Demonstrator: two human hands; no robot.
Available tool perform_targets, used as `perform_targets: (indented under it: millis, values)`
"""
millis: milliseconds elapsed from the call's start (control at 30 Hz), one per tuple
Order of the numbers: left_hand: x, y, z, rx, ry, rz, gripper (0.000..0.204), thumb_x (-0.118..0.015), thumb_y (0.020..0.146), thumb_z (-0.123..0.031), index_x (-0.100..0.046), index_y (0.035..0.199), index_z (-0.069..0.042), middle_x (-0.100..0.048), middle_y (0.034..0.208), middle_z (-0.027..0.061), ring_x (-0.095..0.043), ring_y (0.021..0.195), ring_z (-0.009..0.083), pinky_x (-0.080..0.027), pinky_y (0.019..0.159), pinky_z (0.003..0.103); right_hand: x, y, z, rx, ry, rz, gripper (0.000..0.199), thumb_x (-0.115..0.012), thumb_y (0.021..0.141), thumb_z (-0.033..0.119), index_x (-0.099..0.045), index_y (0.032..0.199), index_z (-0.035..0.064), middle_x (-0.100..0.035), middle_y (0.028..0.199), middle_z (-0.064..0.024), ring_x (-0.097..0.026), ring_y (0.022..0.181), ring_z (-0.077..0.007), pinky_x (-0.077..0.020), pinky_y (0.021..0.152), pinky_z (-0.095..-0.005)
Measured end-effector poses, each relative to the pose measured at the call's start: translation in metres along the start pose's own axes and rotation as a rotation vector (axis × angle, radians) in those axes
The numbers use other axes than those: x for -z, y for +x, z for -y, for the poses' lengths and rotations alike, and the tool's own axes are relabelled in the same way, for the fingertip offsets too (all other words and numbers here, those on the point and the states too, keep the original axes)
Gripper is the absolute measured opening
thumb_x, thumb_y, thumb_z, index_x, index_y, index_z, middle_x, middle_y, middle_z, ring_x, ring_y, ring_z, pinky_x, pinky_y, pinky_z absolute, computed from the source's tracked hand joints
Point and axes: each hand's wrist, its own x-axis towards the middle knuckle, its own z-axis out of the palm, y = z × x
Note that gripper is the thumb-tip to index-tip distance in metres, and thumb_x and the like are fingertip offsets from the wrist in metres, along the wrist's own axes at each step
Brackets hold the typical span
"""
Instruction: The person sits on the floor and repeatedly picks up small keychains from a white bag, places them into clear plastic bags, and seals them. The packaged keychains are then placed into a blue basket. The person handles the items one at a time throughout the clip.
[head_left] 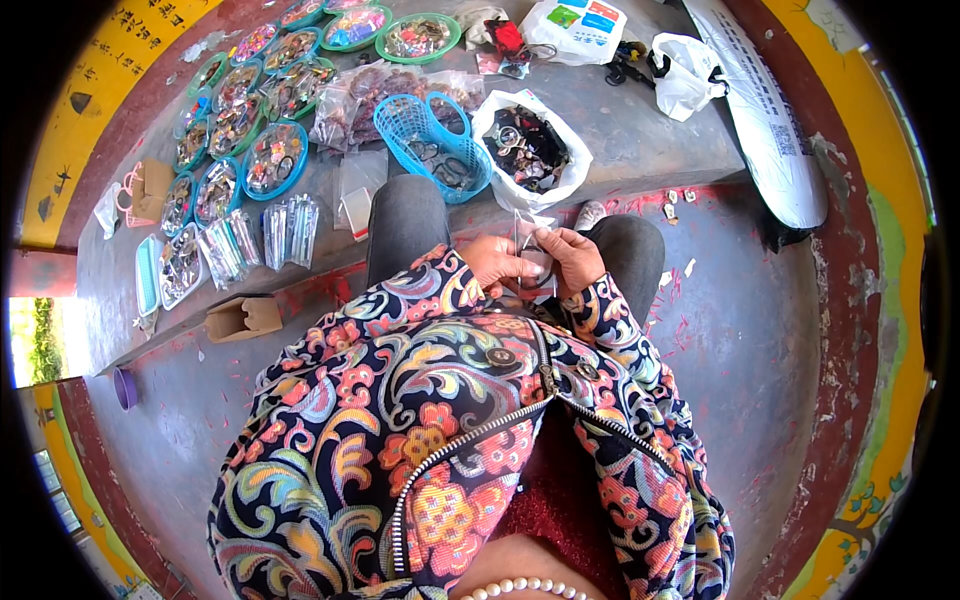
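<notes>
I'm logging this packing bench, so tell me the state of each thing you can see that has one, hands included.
left hand: closed on the small clear bag
right hand: pinching the same bag
small clear bag: held upright between both hands, over the lap
blue basket: tilted, a few dark items inside
white plastic bag: open, full of small dark pieces
round trays: filled, uncovered
cardboard box: open, on its side
</notes>
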Motion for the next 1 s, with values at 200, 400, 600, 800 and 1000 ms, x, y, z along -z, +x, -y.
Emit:
perform_targets:
  millis: [200,400,600,800,1000]
  values:
    - [0.007,0.005,0.006,0.019,-0.131,0.099,0.024,-0.057,0.08,-0.015,-0.053,0.09,0.005,-0.061,0.084,0.0171,-0.062,0.063,0.0171,-0.033,0.033,0.015,-0.002,0.0,0.0,0.09,-0.12,-0.135,0.023,-0.058,0.081,0.02,-0.059,0.084,-0.0034,-0.06,0.074,-0.0056,-0.055,0.064,-0.0118,-0.0438,0.055,-0.0225]
    - [0.025,0.008,0.002,0.096,-0.311,0.112,0.023,-0.051,0.084,-0.019,-0.051,0.096,0.0,-0.061,0.09,0.0152,-0.062,0.082,0.0257,-0.034,0.038,0.017,0.02,0.003,0.001,0.414,-0.45,-0.086,0.034,-0.049,0.073,-0.001,-0.051,0.106,0.0053,-0.055,0.097,-0.0039,-0.051,0.085,-0.0118,-0.0413,0.064,-0.0205]
    - [0.03,0.011,0.003,0.176,-0.453,0.102,0.027,-0.054,0.082,-0.027,-0.056,0.093,-0.002,-0.062,0.082,0.0103,-0.062,0.073,0.021,-0.032,0.035,0.017,-0.006,-0.018,0.016,0.814,-1.087,0.015,0.039,-0.059,0.067,-0.002,-0.056,0.104,0.012,-0.052,0.108,-0.0074,-0.05,0.098,-0.019,-0.0423,0.077,-0.0275]
    - [0.024,-0.002,-0.007,0.131,-0.418,0.165,0.034,-0.051,0.083,-0.036,-0.056,0.085,-0.003,-0.061,0.074,0.0112,-0.062,0.068,0.0219,-0.034,0.036,0.018,0.005,-0.003,0.004,0.94,-0.687,-0.04,0.012,-0.061,0.074,0.001,-0.063,0.086,0.0013,-0.06,0.088,-0.0077,-0.055,0.079,-0.0134,-0.0441,0.069,-0.0229]
    - [0.023,-0.003,-0.01,-0.413,-0.066,-0.205,0.027,-0.056,0.082,-0.028,-0.054,0.09,-0.002,-0.058,0.07,0.0052,-0.052,0.055,0.0073,-0.035,0.037,0.016,0.002,-0.015,0.02,0.415,-0.296,-0.154,0.013,-0.061,0.078,0.007,-0.064,0.089,0.0001,-0.06,0.073,-0.0005,-0.049,0.061,-0.0051,-0.0376,0.054,-0.0169]
